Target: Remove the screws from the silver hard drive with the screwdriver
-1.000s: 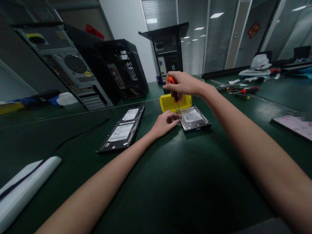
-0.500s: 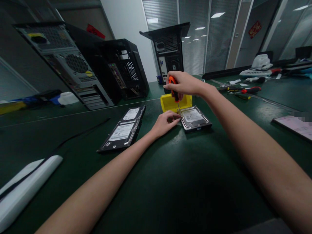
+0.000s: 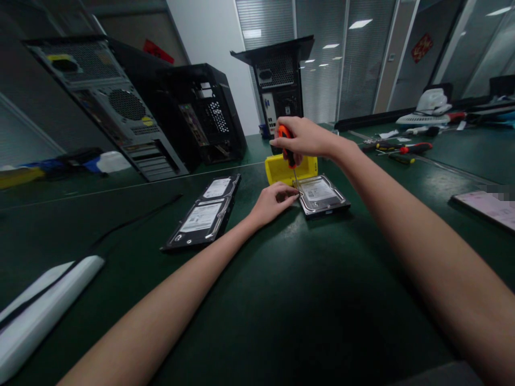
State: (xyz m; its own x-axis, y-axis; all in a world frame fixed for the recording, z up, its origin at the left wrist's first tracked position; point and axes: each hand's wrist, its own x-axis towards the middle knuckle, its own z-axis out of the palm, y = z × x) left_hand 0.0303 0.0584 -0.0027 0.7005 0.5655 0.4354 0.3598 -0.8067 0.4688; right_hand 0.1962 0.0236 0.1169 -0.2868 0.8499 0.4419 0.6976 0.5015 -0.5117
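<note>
A silver hard drive (image 3: 322, 195) with a white label on top and a dark front side lies flat on the green table (image 3: 322, 279), in from the far edge. The right hand (image 3: 300, 136) is wrapped around the orange and black handle of a screwdriver (image 3: 291, 160), and its thin tip points down at the drive's left side. The left hand (image 3: 270, 205) has its thumb and finger bent close together by that tip; I cannot tell if they pinch anything. A yellow case (image 3: 277, 169) sits just behind the drive, and 2 more hard drives (image 3: 201, 217) lie to the left
</note>
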